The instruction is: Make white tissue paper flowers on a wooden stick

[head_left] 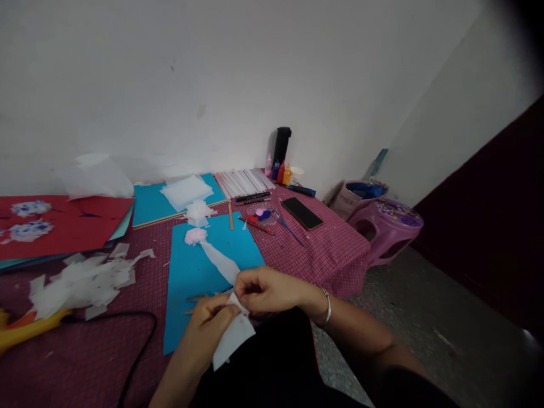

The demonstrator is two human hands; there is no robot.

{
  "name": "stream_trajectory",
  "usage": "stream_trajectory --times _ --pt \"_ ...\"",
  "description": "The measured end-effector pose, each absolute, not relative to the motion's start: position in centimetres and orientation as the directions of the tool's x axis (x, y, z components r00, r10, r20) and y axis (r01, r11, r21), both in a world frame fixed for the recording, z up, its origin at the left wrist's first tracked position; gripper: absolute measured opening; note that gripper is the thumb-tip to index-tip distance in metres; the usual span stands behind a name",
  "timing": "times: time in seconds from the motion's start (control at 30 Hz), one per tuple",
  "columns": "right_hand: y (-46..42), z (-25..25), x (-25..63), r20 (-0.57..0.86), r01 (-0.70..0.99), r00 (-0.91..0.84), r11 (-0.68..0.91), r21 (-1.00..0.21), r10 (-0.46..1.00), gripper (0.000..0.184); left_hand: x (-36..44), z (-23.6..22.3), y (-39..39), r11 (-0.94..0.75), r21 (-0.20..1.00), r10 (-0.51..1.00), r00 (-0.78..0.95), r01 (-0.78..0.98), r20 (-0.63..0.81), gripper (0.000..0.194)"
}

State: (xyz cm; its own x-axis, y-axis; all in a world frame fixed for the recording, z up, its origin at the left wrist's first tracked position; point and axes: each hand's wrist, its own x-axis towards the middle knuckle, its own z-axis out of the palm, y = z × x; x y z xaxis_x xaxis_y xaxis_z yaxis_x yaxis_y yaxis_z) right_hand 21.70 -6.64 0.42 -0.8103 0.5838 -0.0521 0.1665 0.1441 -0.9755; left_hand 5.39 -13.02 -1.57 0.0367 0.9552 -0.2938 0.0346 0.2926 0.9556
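Note:
My left hand (207, 327) is closed, thumb and fingers pinching a white piece of thin paper (234, 341) that hangs toward my lap. My right hand (272, 289) meets it at the paper's upper edge, its fingertips pinched on the same piece. Beneath lies a blue sheet (181, 317), partly covered by my hands. On it are a crumpled pale pink paper puff (196, 236) and a long white paper strip (221, 262) running from the puff toward my right hand. Beside my left hand, two thin pointed tips (196, 297) show, the rest hidden.
White paper scraps (87, 280) lie left, near a yellow glue gun (32, 330) with a black cord. Beyond the blue sheet are a paint palette (264, 214), pencils, a phone (302, 213) and paint bottles (281, 171). A pink stool (385, 226) stands right of the table.

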Motion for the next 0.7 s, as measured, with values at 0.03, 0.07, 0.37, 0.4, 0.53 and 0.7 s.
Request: stream_trajectory --times 0.03,0.07,0.37,0.4,0.53,0.7 --pt "-6.6 0.3 21.7 -0.060 0.160 -0.810 0.122 -0.979 0.583 0.008 5.4 -1.6 -13.0 0.301 0.953 0.953 0.039 0.027 -0.302 0.018" --pt "-6.6 0.2 21.7 -0.063 0.153 -0.812 0.108 -0.982 0.580 0.008 5.4 -1.5 -13.1 0.301 0.953 0.952 0.043 0.026 -0.302 0.018" --pt "-6.8 1.2 22.6 -0.042 0.195 -0.823 0.212 -0.958 0.566 0.013 5.5 -0.8 -13.2 0.129 0.977 0.987 0.072 0.171 -0.143 0.025" --pt "-6.9 1.3 22.7 -0.038 0.214 -0.815 0.239 -0.947 0.578 0.013 5.6 -0.7 -13.2 0.114 0.976 0.989 0.074 0.187 -0.130 0.026" --pt "-7.0 1.4 22.7 -0.027 0.239 -0.805 0.281 -0.929 0.593 0.003 5.7 -0.4 -13.0 0.090 0.970 0.989 0.093 0.226 -0.114 0.025" --pt "-6.8 1.2 22.8 -0.088 0.231 -0.836 0.202 -0.952 0.542 0.008 5.5 -0.5 -12.9 0.042 0.965 0.990 0.119 0.260 -0.075 0.023"
